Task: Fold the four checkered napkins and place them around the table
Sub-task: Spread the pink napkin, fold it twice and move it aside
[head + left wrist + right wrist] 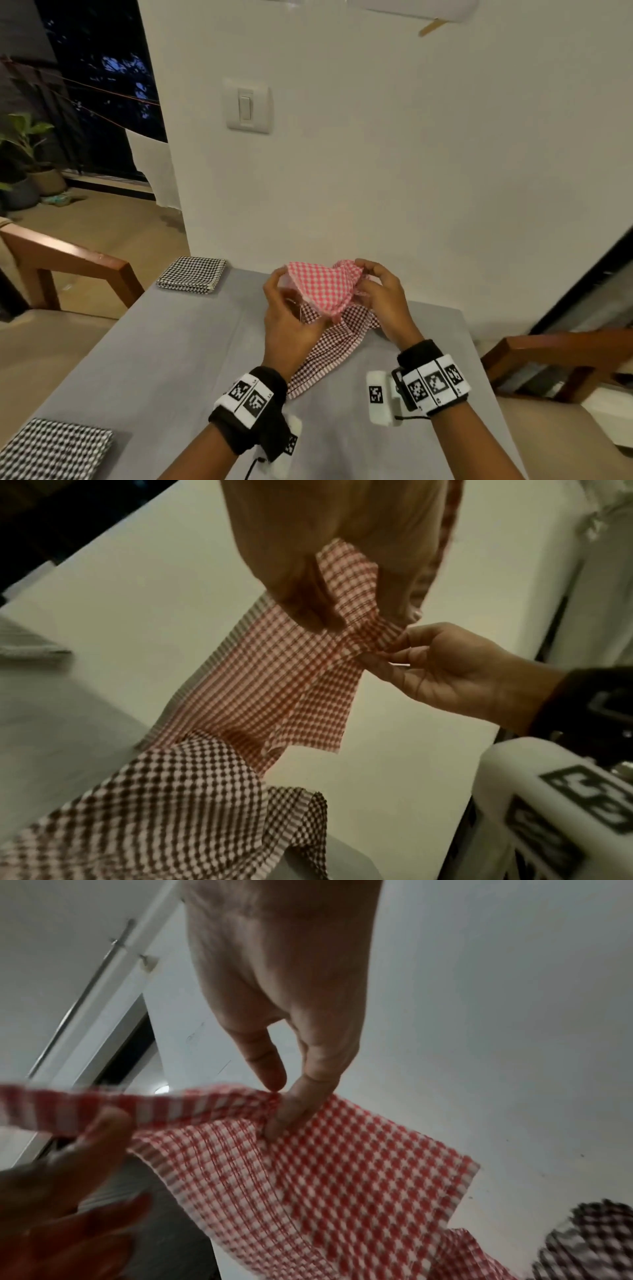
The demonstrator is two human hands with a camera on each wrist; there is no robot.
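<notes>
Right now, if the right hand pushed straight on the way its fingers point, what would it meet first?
The right hand points across at the left hand, so past the pink checkered napkin in its grip it would probably meet the left fingers first; depth is unclear.

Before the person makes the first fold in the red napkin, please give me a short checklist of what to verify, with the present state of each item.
1. Left hand has a grip on the red checkered napkin: ok.
2. Right hand pinches its other side: ok.
3. Napkin spread flat, edges matched: not ok, it hangs bunched in the air.
4. Dark checkered napkin out of the folding area: not ok, it lies unfolded directly under the hands.
5. Bare table available nearby: ok.
6. Two black-and-white folded napkins already placed: ok, at the left side.
</notes>
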